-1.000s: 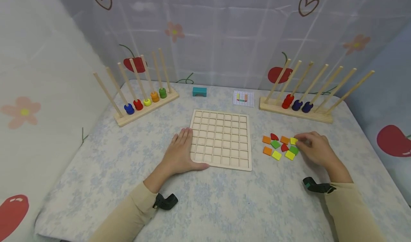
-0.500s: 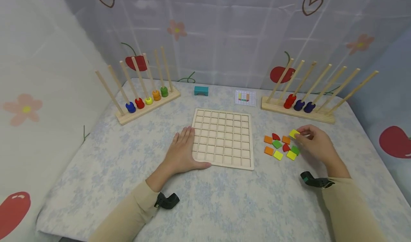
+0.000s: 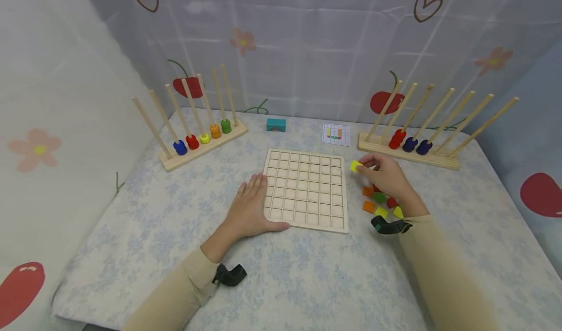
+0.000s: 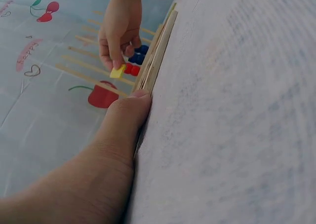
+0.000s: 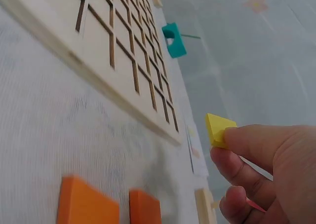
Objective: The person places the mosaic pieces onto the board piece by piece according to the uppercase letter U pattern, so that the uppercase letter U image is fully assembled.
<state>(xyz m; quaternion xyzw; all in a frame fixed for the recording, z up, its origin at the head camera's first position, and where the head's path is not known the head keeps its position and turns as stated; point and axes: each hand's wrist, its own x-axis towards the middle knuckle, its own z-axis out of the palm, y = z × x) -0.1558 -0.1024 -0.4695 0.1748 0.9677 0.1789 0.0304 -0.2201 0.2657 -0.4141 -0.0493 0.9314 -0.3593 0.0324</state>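
A square wooden grid board (image 3: 305,189) lies in the middle of the table. My left hand (image 3: 247,209) rests at its left edge, fingers straight along that side and thumb by the near edge. In my right hand (image 3: 386,175) a yellow square tile (image 3: 355,166) is pinched between thumb and fingers, held up just right of the board's far right corner. The right wrist view shows the yellow tile (image 5: 218,129) raised off the table. Below the right hand lie loose tiles: orange (image 3: 369,206), green (image 3: 379,198), red and yellow (image 3: 381,212); the hand hides some of them.
Behind the board stand a small teal block (image 3: 276,125) and a card with a coloured grid pattern (image 3: 336,134). A wooden peg rack (image 3: 204,147) with coloured beads is at the back left, another peg rack (image 3: 408,156) at the back right.
My right hand has lifted the yellow tile from the pile and carried it left and away from me, toward the board's far right corner. The left hand stays in place.
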